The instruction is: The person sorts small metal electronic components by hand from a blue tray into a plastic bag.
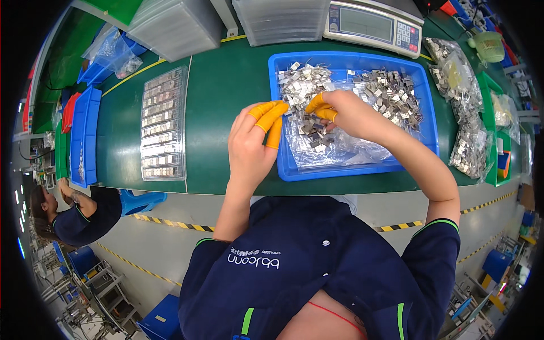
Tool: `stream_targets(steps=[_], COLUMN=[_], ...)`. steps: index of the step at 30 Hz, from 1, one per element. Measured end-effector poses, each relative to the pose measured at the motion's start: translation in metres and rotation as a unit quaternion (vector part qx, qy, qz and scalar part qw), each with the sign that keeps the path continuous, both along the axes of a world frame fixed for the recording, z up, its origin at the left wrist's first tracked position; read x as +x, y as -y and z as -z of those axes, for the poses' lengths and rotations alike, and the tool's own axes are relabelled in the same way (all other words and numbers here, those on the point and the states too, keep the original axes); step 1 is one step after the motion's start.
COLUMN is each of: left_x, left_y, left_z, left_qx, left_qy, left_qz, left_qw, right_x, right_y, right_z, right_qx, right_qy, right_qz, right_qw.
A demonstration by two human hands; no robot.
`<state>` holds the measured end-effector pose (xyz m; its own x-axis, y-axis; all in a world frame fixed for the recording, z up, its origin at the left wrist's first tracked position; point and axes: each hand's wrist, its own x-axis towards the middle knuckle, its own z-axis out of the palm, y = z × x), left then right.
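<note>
My left hand (pixel 250 136), with yellow finger cots on several fingers, is by the left rim of a blue tray (pixel 340 171). Its fingertips are pressed together; anything between them is too small to make out. Inside the tray my right hand (pixel 347 115), also wearing yellow finger cots, has its fingers curled closed over the small silver metal parts; its fingertips are partly hidden. Thin wire leads stick out of the parts, which lie in a left heap (pixel 306 79), a right heap (pixel 391 93) and a nearer cluster (pixel 317 136). Clear plastic film (pixel 354 154) lies under them.
Left of the blue tray, a clear tray (pixel 163 122) holds rows of similar parts. A digital scale (pixel 362 25) and stacked clear containers (pixel 280 22) stand behind. Bagged parts (pixel 467 144) lie at right. Beyond a blue bin (pixel 85 136) on the left, another person (pixel 93 218) sits.
</note>
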<state>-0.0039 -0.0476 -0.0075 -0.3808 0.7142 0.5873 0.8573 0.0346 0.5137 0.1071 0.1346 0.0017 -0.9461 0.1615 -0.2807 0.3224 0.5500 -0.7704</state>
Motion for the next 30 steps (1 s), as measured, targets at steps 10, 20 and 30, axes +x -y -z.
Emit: stream_targets(steps=[10,20,30], left_x=[0.02,0.004,0.006], left_y=[-0.018,-0.029,-0.023], left_z=[-0.013,0.004,0.001], left_qx=[0.054,0.066,0.059], left_qy=[0.437,0.729,0.703], left_qz=[0.035,0.18,0.176], left_qw=[0.897,0.658,0.687], right_x=[0.001,-0.001,-0.005], right_y=[0.008,0.006,0.022], right_z=[-0.026,-0.02,-0.023], right_qx=[-0.317,-0.671,-0.328], right_qy=[-0.095,-0.156,-0.229], right_qz=[0.094,0.063,0.023], right_qw=[0.939,0.722,0.916])
